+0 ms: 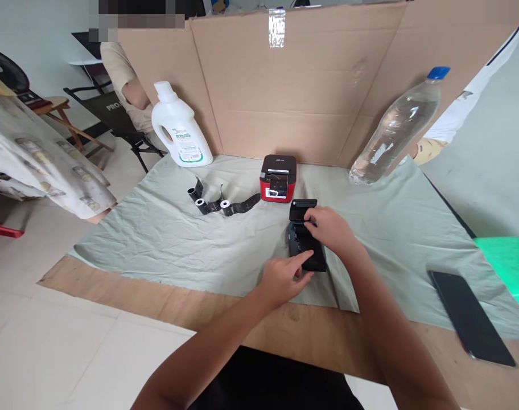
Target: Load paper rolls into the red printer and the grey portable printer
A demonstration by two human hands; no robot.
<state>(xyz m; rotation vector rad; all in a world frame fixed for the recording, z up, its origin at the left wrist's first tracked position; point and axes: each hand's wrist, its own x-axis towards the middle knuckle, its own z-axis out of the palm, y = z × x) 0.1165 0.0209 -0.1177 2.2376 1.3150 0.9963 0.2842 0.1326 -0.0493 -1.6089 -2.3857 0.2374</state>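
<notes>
Resting on the near end of a compact black printer (305,236), the left hand (285,278) extends its index finger over the uncovered bay; whether it grips cannot be told. Fingertips of the right hand (328,229) meet the raised lid (300,209), their hold likewise unclear. The printer lies on a pale green cloth (157,239), just nearer than a red-and-black printer (278,177), with three black paper rolls (202,206) leftward.

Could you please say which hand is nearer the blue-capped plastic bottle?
The right hand, left of the bottle; the left hand is farther left and lower in view.
</notes>
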